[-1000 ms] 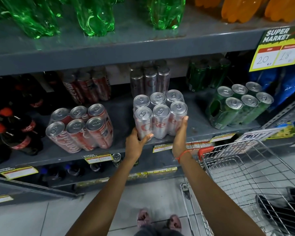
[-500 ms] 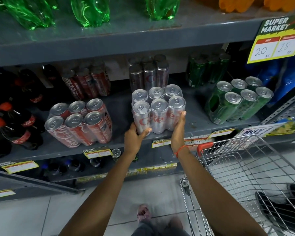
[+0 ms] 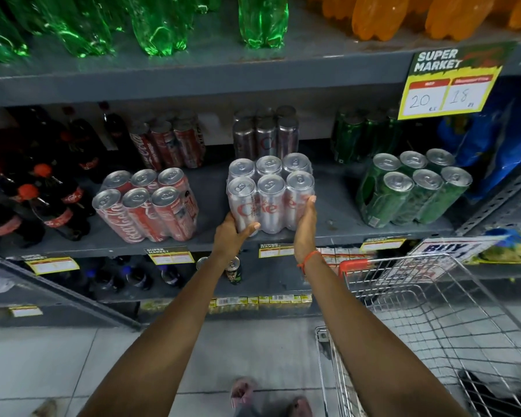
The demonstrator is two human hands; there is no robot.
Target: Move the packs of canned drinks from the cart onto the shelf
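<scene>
A shrink-wrapped pack of silver cans (image 3: pixel 270 194) rests on the grey shelf (image 3: pixel 328 230), near its front edge. My left hand (image 3: pixel 233 236) grips its lower left corner. My right hand (image 3: pixel 306 227) presses flat against its right side. A red can pack (image 3: pixel 146 204) stands to its left and a green can pack (image 3: pixel 412 191) to its right. More packs of each colour stand behind them. The wire cart (image 3: pixel 433 320) is at the lower right, beside my right arm.
Dark cola bottles (image 3: pixel 36 200) fill the shelf's left end. Green (image 3: pixel 160 25) and orange bottles (image 3: pixel 403 16) line the shelf above. A price sign (image 3: pixel 451 82) hangs top right, blue bags (image 3: pixel 500 152) sit behind it. A lower shelf holds bottles and loose cans.
The silver pack has been pushed a little further onto the shelf, both hands still on it. The camera has tilted slightly.
</scene>
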